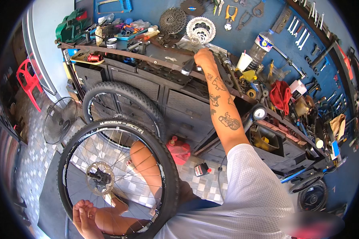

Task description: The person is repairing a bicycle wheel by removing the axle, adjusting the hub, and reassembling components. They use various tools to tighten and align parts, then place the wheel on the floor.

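A bicycle wheel (172, 175) with a knobbly black tyre stands tilted against my leg and lap. Its hub and brake disc (95, 189) face up toward me. My left hand (83, 217) is at the wheel's lower left, in front of the rim and spokes, with fingers curled together; whatever they may hold is hidden. Stretched out to the workbench, my right hand (204, 58) is closed in a fist among tools near the front edge. A metal tool with a dark shaft (188, 67) lies just left of that fist; I cannot tell whether the hand grips it.
A second wheel (147, 101) leans on the bench drawers. Left of it stands a black fan (60, 121). A red container (178, 151) and a black bottle (201, 169) are on the tiled floor. Cassettes (200, 30), a water bottle (262, 44) and a cup (243, 61) crowd the bench's back.
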{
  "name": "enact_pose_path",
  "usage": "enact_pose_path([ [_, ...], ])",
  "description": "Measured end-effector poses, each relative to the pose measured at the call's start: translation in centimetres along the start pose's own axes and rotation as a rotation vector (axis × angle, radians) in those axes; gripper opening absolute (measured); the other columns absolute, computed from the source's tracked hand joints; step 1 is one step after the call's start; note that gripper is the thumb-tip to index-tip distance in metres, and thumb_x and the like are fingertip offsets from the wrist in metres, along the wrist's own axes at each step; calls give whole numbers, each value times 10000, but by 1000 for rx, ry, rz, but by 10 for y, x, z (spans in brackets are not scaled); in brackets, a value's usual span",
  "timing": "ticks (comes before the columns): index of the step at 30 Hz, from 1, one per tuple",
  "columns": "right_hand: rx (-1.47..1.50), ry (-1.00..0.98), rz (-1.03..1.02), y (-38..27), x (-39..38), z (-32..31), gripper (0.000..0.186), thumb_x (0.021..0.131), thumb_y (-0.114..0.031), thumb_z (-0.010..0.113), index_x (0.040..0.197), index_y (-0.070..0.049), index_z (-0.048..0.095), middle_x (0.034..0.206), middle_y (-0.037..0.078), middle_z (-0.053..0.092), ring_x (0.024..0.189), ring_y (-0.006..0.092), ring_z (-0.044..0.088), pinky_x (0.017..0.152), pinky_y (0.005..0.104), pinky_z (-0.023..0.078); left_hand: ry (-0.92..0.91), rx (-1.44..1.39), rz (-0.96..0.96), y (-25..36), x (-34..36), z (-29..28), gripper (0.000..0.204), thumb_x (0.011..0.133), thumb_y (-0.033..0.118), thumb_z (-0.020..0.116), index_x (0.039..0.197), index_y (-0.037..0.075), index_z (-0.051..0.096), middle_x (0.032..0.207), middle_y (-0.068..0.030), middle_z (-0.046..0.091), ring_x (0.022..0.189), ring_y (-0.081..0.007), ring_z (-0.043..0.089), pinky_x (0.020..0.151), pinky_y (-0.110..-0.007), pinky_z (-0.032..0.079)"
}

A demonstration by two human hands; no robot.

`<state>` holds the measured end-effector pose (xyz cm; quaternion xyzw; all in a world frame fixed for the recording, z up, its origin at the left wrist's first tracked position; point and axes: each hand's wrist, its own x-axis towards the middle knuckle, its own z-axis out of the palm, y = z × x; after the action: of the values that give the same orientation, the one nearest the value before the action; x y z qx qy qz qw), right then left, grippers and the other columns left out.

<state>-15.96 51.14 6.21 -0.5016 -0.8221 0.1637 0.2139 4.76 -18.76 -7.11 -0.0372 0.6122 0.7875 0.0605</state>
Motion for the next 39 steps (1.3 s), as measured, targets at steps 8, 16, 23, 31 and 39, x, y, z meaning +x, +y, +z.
enact_pose_path([
  [8, -260, -50, -160, 12, -3, -25, 346, 987, -228, 666, 1260, -39, 761, 1391, 197, 710, 1267, 362, 705, 1036, 438, 585, -2, -4, -17, -10, 4, 2, 336, 1119, 186, 577, 1349, -56, 616, 1267, -191, 706, 1147, -283, 677, 1016, -426, 535],
  [16, -660, -13, -45, 71, 33, -82, 392, 930, -211, 720, 1297, -86, 781, 1409, 148, 717, 1276, 347, 708, 987, 457, 613, 40, -103, 25, -12, -9, -14, 359, 1114, 212, 583, 1344, -62, 616, 1217, -175, 702, 1098, -273, 673, 968, -397, 551],
  [23, -603, -68, -56, 109, 83, -42, 465, 951, -176, 668, 1382, -6, 698, 1469, 217, 652, 1340, 421, 645, 1071, 475, 560, 31, -305, 62, -30, -12, -35, 384, 1117, 300, 578, 1357, 1, 602, 1246, -125, 678, 1144, -224, 654, 978, -357, 525],
  [31, -165, 463, -286, 106, 67, -65, 367, 946, -215, 639, 1135, 90, 718, 1252, 308, 727, 1136, 464, 728, 980, 544, 579, 27, -267, 91, -19, -4, -19, 371, 1094, 249, 594, 1350, -20, 616, 1175, -113, 698, 1096, -233, 680, 978, -377, 528],
  [39, 1340, -429, -550, -21, -147, -96, 344, 1081, -356, 622, 1235, -50, 646, 675, -107, 362, 491, 0, 253, 424, 214, 202, -336, 117, 254, 16, 45, 99, 354, 1082, 149, 615, 1378, -46, 629, 1186, -125, 752, 1123, -209, 701, 1029, -353, 527],
])
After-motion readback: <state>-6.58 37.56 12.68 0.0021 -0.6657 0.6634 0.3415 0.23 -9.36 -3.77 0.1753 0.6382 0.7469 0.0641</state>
